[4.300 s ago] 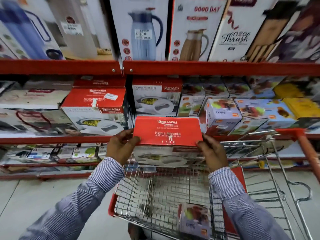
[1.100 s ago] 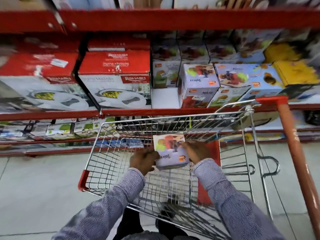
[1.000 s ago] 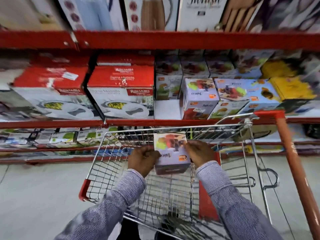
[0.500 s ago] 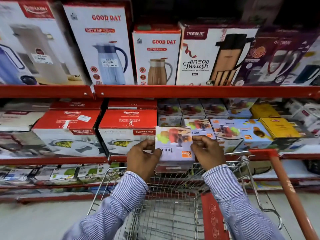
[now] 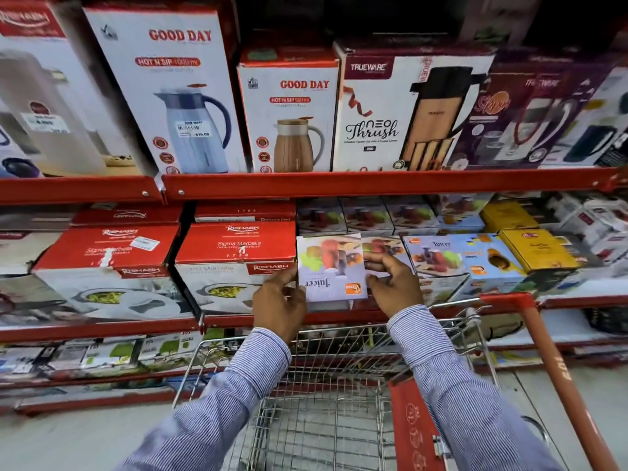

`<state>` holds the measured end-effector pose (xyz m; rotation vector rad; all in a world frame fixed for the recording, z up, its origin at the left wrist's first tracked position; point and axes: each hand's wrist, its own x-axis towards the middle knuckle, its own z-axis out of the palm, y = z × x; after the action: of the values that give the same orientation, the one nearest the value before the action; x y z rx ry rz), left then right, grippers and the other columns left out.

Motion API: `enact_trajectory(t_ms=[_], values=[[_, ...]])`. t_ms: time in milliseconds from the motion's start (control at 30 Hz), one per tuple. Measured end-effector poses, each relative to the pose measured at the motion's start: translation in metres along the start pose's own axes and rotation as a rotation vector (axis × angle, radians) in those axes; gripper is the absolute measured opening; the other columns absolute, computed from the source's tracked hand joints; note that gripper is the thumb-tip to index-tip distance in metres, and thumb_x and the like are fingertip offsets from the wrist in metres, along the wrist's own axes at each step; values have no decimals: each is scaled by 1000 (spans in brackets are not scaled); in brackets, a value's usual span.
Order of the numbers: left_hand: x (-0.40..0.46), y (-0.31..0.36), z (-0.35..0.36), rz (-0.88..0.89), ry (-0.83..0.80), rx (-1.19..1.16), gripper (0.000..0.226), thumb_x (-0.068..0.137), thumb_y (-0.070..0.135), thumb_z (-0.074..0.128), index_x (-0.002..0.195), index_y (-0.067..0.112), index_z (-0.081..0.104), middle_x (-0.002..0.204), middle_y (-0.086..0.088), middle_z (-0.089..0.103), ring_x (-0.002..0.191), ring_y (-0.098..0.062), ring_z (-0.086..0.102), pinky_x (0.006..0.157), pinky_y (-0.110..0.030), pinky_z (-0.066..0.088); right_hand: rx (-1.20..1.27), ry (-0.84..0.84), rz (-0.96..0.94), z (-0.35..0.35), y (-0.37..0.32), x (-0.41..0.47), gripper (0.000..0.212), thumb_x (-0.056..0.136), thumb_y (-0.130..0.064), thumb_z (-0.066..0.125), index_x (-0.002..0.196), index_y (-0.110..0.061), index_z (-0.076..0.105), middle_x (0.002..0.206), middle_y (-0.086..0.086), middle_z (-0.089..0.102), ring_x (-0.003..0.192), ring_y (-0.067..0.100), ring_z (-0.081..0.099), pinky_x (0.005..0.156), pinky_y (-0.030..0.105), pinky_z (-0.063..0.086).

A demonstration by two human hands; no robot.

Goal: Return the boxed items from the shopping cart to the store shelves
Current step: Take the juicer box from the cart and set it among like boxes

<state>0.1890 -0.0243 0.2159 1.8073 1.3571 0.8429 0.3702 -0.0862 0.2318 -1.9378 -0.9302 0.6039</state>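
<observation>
A small lavender juicer box [image 5: 331, 268] with fruit pictures is at the front of the middle shelf [image 5: 339, 316], between the red Sigma Marbella box [image 5: 234, 266] and the other juicer boxes [image 5: 438, 254]. My left hand [image 5: 278, 305] grips its left side. My right hand [image 5: 394, 283] holds its right side, thumb on top. Whether the box rests on the shelf or hangs just above it cannot be told. The wire shopping cart [image 5: 326, 396] stands below my arms; the part of its basket in view shows no boxes.
Tall flask boxes [image 5: 292, 113] fill the upper shelf over a red beam [image 5: 373, 183]. Yellow boxes [image 5: 537, 248] lie at the right. The cart's red handle [image 5: 557, 372] runs down the right side. Lower shelves hold flat boxes [image 5: 102, 355].
The red box went onto the shelf; both hands then took the juicer box out of the cart, raised it, and moved it forward to the shelf gap beside the red box.
</observation>
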Motion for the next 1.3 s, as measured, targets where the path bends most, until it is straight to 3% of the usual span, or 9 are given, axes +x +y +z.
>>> enact_trajectory(t_ms=[133, 267, 400, 567, 667, 833, 1000, 1167, 1300], values=[[5, -13, 12, -50, -31, 10, 50, 85, 4, 61, 133, 18, 57, 124, -5, 68, 99, -17, 67, 90, -20, 46, 6, -36, 36, 13, 9, 9, 45, 84, 5, 57, 117, -24, 65, 105, -6, 70, 104, 12, 65, 92, 37, 57], [4, -22, 25, -58, -86, 37, 59, 81, -2, 60, 135, 20, 53, 113, -2, 71, 87, -12, 63, 89, -25, 51, -24, -71, 112, 22, 17, 16, 50, 85, 1, 58, 127, -25, 61, 124, -1, 67, 115, 17, 62, 95, 31, 52], [6, -30, 36, -19, -50, 80, 51, 81, -2, 62, 129, 14, 59, 118, -6, 71, 99, -23, 69, 95, -30, 51, -12, -147, 172, 30, 20, 18, 56, 87, -2, 61, 139, -20, 51, 138, 1, 59, 121, 18, 59, 104, 34, 48], [16, -27, 36, 165, -98, 363, 28, 81, -4, 55, 87, 17, 72, 83, -7, 75, 73, -25, 70, 70, -35, 57, -340, -182, 66, 37, 17, 23, 61, 86, -18, 62, 144, -15, 43, 139, 8, 56, 124, 27, 55, 106, 37, 45], [19, -16, 34, 237, -223, 649, 29, 83, -6, 50, 98, 12, 67, 94, -13, 71, 82, -30, 70, 71, -39, 58, -733, -213, -14, 46, 6, 24, 58, 80, -22, 60, 134, -8, 46, 129, 16, 53, 123, 35, 44, 100, 38, 43], [32, 9, 32, 251, -343, 955, 22, 89, 2, 49, 102, 9, 65, 99, -15, 71, 90, -33, 70, 70, -41, 54, -964, -156, 29, 64, -7, 32, 64, 77, -25, 70, 131, -2, 45, 132, 17, 44, 127, 35, 36, 96, 41, 44], [39, 28, 33, 275, -383, 1098, 21, 92, 2, 49, 104, 4, 66, 102, -15, 72, 93, -32, 70, 71, -39, 54, -1083, -145, -37, 63, -8, 46, 55, 79, -26, 70, 128, -8, 52, 140, 15, 31, 131, 35, 31, 98, 43, 42], [53, 48, 32, 376, -392, 1143, 24, 89, -1, 50, 108, 5, 62, 107, -14, 70, 96, -31, 69, 71, -38, 53, -1159, -322, -178, 38, -3, 68, 85, 65, -39, 79, 139, -21, 39, 154, 7, 19, 140, 39, 18, 111, 55, 28], [75, 64, 30, 472, -391, 1078, 24, 88, 9, 57, 110, 15, 65, 109, -10, 70, 102, -32, 68, 78, -38, 54, -1145, -475, -232, 22, -1, 91, 94, 63, -50, 78, 142, -24, 34, 162, -2, 15, 146, 37, 11, 113, 61, 20]])
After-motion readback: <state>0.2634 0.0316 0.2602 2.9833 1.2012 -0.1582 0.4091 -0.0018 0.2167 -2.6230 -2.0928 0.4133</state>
